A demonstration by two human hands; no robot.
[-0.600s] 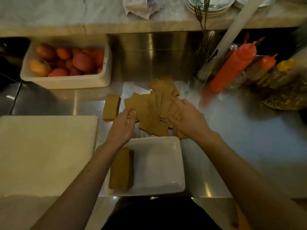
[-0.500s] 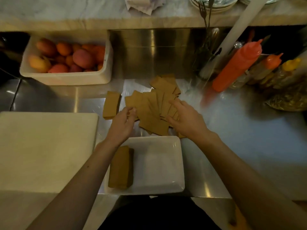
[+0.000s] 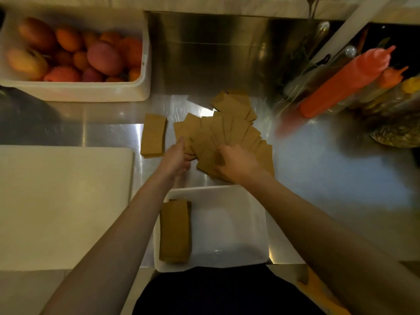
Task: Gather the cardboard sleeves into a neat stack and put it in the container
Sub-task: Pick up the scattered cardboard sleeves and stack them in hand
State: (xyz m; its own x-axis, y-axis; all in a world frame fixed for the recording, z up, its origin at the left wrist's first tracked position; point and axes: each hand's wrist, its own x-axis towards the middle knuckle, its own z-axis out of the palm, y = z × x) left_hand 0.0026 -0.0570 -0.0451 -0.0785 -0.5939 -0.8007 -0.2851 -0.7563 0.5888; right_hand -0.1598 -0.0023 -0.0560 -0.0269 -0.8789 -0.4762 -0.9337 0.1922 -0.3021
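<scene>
Several brown cardboard sleeves (image 3: 229, 130) lie fanned out and overlapping on the steel counter. My left hand (image 3: 176, 159) touches the fan's left edge, fingers pinched on a sleeve there. My right hand (image 3: 236, 163) grips the near sleeves of the fan from the right. A small neat stack of sleeves (image 3: 152, 137) lies apart to the left of the fan. The white container (image 3: 245, 223) sits near the counter's front edge, below my hands, with another neat stack of sleeves (image 3: 175, 230) along its left wall.
A white tub of fruit (image 3: 75, 89) stands at the back left. A white cutting board (image 3: 61, 205) fills the left side. Orange and yellow squeeze bottles (image 3: 345, 83) lean at the back right beside a bag (image 3: 397, 133). A steel backsplash rises behind the sleeves.
My right hand has slid left and closed on the near sleeves, pushing the fan tighter. My left hand stays at the fan's left edge. The camera has tilted downward.
</scene>
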